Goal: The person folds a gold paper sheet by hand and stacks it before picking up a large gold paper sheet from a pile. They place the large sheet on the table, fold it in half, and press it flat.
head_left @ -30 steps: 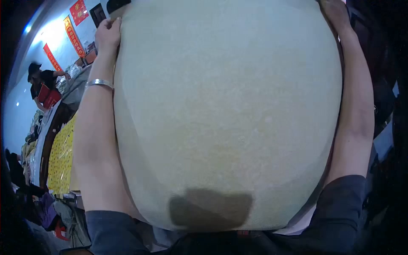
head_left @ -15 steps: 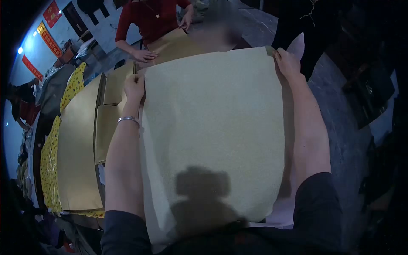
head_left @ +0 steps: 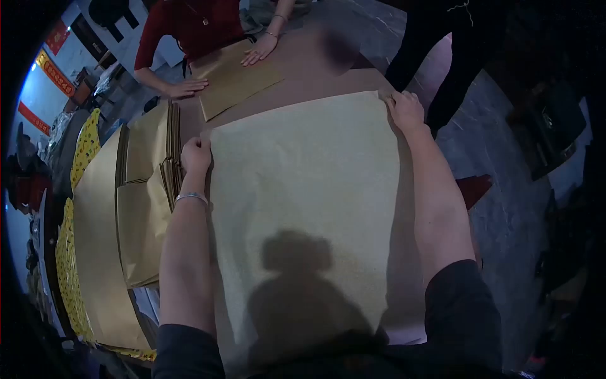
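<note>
A large pale sheet, which looks like paper or thin cloth, stretches out in front of me with a head-shaped shadow on its near part. Its far left corner is pinched in my left hand, which wears a silver bracelet on the wrist. At the far right corner my right hand grips the edge with closed fingers. The sheet's near edge is lost in shadow by my body. Just left of my left hand stand folded brown paper stacks.
Across the brown table, a person in a red top presses both hands on a brown paper piece. Someone in dark trousers stands at the far right. Yellow patterned sheeting lies under a long brown paper stack.
Both my hands have lowered the sheet toward the table, and its far edge sits lower in view. More of the table and the other person's brown paper now shows.
</note>
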Demonstrator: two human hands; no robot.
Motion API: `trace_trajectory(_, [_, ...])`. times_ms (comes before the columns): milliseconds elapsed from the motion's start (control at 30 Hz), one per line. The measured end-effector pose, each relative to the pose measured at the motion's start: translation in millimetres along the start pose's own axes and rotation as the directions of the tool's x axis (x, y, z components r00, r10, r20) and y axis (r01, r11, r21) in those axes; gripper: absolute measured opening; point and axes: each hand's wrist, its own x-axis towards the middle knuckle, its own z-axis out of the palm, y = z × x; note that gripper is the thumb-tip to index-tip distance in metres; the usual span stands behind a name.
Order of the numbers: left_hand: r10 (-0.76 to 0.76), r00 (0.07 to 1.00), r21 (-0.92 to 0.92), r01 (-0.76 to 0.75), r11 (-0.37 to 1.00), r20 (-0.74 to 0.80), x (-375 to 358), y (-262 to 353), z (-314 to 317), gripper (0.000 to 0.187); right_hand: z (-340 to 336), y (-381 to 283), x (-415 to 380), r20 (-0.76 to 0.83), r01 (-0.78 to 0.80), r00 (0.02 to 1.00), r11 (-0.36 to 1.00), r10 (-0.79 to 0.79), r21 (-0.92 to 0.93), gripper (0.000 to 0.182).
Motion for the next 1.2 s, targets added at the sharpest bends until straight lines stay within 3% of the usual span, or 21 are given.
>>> trace_trajectory(100, [0.036, 0.999, -0.004, -0.036, 0.999, -0.027, 2, -7, 13, 0.032, -10, -10, -1, -0.014, -0.031, 0.999, 0.999, 0.031, 0.017, 0.027])
trace_trajectory(167, [0.051, 0.997, 0.055, -0.047, 0.997, -0.061, 0, -2, 10, 0.031, -20, -16, -2, 0.158, -0.116, 0.981, 0.993, 0.114, 0.005, 0.035])
trace_trajectory(200, [0.020, 0.999, 0.096, -0.016, 0.995, -0.034, -2, 2, 8, 0.029, -16, -15, -3, 0.159, -0.118, 0.980, 0.993, 0.116, 0.002, 0.035])
trace_trajectory(267, [0.000, 1.000, 0.061, 0.001, 0.998, -0.009, -5, 7, 2, 0.027, -8, -12, -6, -0.061, -0.046, 0.997, 0.999, 0.045, -0.003, 0.030])
trace_trajectory(333, [-0.025, 1.000, 0.030, 0.025, 0.999, 0.011, -12, 13, 1, 0.027, -8, -10, -7, -0.057, -0.076, 0.996, 0.997, 0.075, -0.021, 0.031])
trace_trajectory(400, [0.118, 0.948, 0.195, -0.061, 0.979, -0.294, -27, 19, 5, 0.031, -9, -17, -6, -0.049, -0.092, 0.995, 0.995, 0.091, -0.028, 0.033])
trace_trajectory(467, [0.296, 0.947, 0.114, -0.283, 0.952, -0.122, -44, 36, -1, 0.040, -16, -22, -4, 0.069, -0.171, 0.983, 0.985, 0.171, -0.009, 0.035])
trace_trajectory(567, [0.504, 0.816, -0.039, -0.515, 0.856, 0.285, -74, 59, -5, 0.042, -20, -25, -5, 0.057, -0.161, 0.985, 0.986, 0.163, -0.042, 0.041])
trace_trajectory(667, [0.499, 0.847, 0.035, -0.512, 0.858, 0.182, -97, 59, 10, 0.044, -19, -36, -5, 0.010, -0.145, 0.989, 0.982, 0.147, -0.123, 0.048])
trace_trajectory(733, [0.471, 0.861, 0.049, -0.488, 0.871, 0.192, -102, 58, 17, 0.046, -18, -51, -6, -0.218, 0.067, 0.971, 0.987, -0.098, -0.149, 0.048])
trace_trajectory(767, [0.449, 0.871, 0.062, -0.469, 0.881, 0.199, -102, 59, 17, 0.048, -35, -77, -6, -0.025, 0.086, 0.996, 0.995, -0.087, -0.044, 0.046])
trace_trajectory(833, [0.438, 0.865, 0.067, -0.466, 0.882, 0.245, -97, 60, 14, 0.051, -25, -120, -22, -0.054, 0.307, 0.951, 0.947, -0.303, 0.089, 0.043])
trace_trajectory(900, [0.448, 0.853, 0.077, -0.483, 0.872, 0.267, -95, 59, 15, 0.053, -34, -160, -45, 0.117, 0.472, 0.853, 0.847, -0.508, 0.244, 0.045])
trace_trajectory(1000, [0.431, 0.855, 0.094, -0.473, 0.876, 0.287, -92, 58, 16, 0.053, -22, -172, -59, 0.238, 0.447, 0.806, 0.821, -0.542, 0.355, 0.048])
trace_trajectory(1067, [0.412, 0.852, 0.069, -0.455, 0.888, 0.323, -94, 60, 10, 0.053, -26, -153, -55, 0.329, 0.377, 0.808, 0.858, -0.488, 0.348, 0.052])
trace_trajectory(1133, [0.412, 0.852, 0.069, -0.455, 0.888, 0.325, -94, 60, 12, 0.053, -21, -121, -48, 0.307, 0.254, 0.892, 0.931, -0.330, 0.263, 0.058])
trace_trajectory(1167, [0.403, 0.859, 0.081, -0.448, 0.890, 0.317, -93, 59, 13, 0.053, -37, -111, -39, 0.478, 0.175, 0.846, 0.970, -0.236, 0.169, 0.062])
trace_trajectory(1200, [0.396, 0.858, 0.082, -0.443, 0.893, 0.327, -98, 54, 14, 0.053, -35, -100, -38, 0.460, 0.146, 0.864, 0.976, -0.204, 0.159, 0.063])
